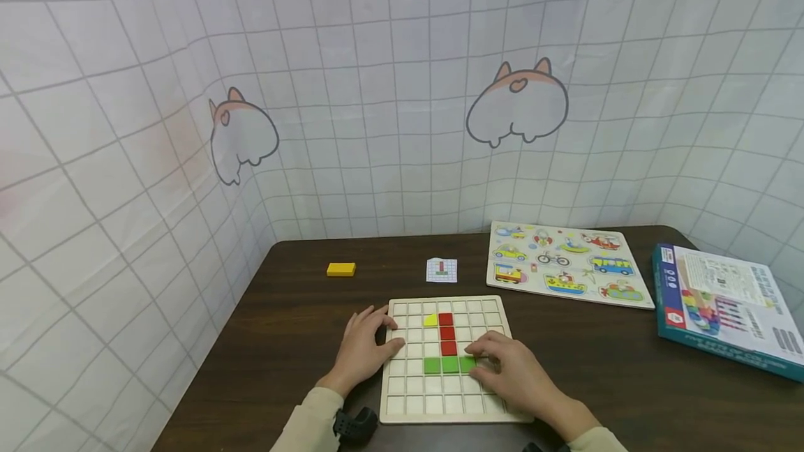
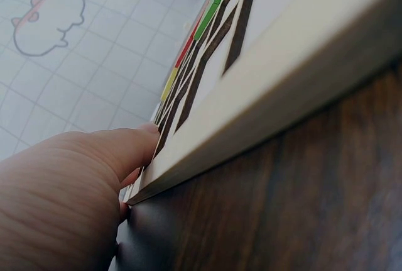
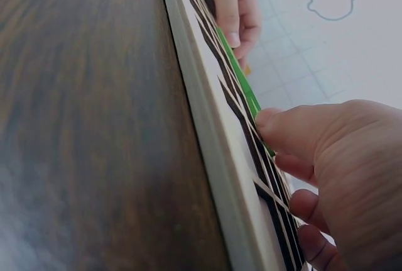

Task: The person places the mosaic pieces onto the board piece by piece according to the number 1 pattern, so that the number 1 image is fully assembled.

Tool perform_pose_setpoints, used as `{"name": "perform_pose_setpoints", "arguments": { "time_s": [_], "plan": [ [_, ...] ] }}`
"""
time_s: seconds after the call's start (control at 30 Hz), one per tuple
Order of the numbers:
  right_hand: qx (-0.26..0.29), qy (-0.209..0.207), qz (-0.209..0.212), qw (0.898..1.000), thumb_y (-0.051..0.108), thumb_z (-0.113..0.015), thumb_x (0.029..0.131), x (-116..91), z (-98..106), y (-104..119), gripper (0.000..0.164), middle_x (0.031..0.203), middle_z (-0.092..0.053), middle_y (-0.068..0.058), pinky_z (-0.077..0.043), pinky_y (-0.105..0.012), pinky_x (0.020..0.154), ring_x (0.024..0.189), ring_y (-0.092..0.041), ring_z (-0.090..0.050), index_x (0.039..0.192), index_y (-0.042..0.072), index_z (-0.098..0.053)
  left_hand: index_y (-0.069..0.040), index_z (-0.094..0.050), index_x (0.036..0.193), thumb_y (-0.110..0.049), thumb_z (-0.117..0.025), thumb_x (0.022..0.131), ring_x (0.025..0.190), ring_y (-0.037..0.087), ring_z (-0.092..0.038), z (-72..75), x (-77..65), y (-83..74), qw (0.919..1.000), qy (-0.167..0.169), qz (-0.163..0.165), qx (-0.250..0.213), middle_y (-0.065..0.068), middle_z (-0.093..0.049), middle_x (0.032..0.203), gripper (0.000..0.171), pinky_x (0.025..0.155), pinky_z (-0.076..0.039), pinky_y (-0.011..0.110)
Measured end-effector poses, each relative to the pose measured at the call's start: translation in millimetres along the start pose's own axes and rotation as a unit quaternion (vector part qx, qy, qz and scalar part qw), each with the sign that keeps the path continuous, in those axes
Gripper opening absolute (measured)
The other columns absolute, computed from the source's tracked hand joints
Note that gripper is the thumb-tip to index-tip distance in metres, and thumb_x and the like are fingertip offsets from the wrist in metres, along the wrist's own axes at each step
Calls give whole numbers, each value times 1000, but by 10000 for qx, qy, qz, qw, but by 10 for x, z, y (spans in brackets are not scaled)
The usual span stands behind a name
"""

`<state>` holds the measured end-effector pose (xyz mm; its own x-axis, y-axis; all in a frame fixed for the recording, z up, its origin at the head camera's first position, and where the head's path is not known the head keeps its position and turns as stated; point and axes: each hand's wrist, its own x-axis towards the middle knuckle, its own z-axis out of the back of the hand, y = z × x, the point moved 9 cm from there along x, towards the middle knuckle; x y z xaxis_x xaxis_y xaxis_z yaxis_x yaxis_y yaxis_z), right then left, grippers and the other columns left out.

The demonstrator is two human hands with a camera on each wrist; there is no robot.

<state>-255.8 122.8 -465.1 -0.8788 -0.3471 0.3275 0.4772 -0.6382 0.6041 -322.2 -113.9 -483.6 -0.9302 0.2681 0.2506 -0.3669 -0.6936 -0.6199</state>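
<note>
A pale wooden grid board (image 1: 414, 407) lies on the table. My left hand (image 1: 362, 349) holds its left edge, thumb on the top face and fingers along the side. In the board's cells, three red tiles (image 1: 447, 333) form a column above a row of three green tiles (image 1: 449, 365). A yellow piece with a slanted side (image 1: 430, 320) sits left of the top red tile. My right hand (image 1: 518, 374) pinches the rightmost green tile (image 1: 467, 364) between thumb and index finger. In the right wrist view the thumb (image 3: 289, 126) touches the green strip's end; the other fingers are bent over the board.
A yellow block (image 1: 341, 269) lies at the back left of the dark table (image 1: 283, 333). Behind the board is a small pattern card (image 1: 442, 270). A vehicle picture board (image 1: 565, 264) and a teal-edged box (image 1: 728, 305) lie at the right. Gridded cloth (image 1: 377, 124) hangs around the table.
</note>
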Motion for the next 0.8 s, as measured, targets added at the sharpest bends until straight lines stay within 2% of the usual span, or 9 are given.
{"name": "perform_pose_setpoints", "arguments": {
  "time_s": [0.2,0.4,0.6,0.7,0.8],
  "plan": [
    [107,-82,73,9999,16,-81,81,-2,-4,15,25,103,-65,18,-52,-29,81,93,-4,-61,104,22,-72,-23,-62,98,-34,-73,88,142,37,-32,-2,-15,20,9999,-7,54,85,9,-48,147,19,117,-11,60],
    [241,-216,-97,9994,15,-81,80,-15,21,-44,26,104,-63,16,-51,-25,73,84,-6,-57,105,20,-73,-23,-62,98,-34,-72,88,142,37,-32,-21,-26,1,9999,5,76,89,10,-48,147,18,117,-12,60],
    [452,-465,-227,9976,13,-77,84,-64,86,-129,19,99,-65,12,-48,-22,65,75,-6,-53,102,19,-73,-23,-62,99,-34,-72,88,141,37,-32,-79,-33,-35,10000,79,20,3,10,-48,147,19,117,-12,60],
    [493,-519,-464,9964,14,-74,88,-66,154,-196,15,97,-65,11,-46,-22,61,71,-5,-51,102,20,-73,-23,-62,99,-34,-72,88,142,36,-31,-111,-2,-48,9999,114,10,-25,9,-47,147,18,117,-12,59],
    [387,-522,-421,9970,16,-71,90,-15,252,-230,14,98,-65,10,-46,-22,60,70,-4,-51,103,19,-73,-21,-62,100,-33,-71,89,142,37,-30,-111,61,-64,9997,240,-21,-85,10,-46,148,18,117,-11,61]
  ]
}}
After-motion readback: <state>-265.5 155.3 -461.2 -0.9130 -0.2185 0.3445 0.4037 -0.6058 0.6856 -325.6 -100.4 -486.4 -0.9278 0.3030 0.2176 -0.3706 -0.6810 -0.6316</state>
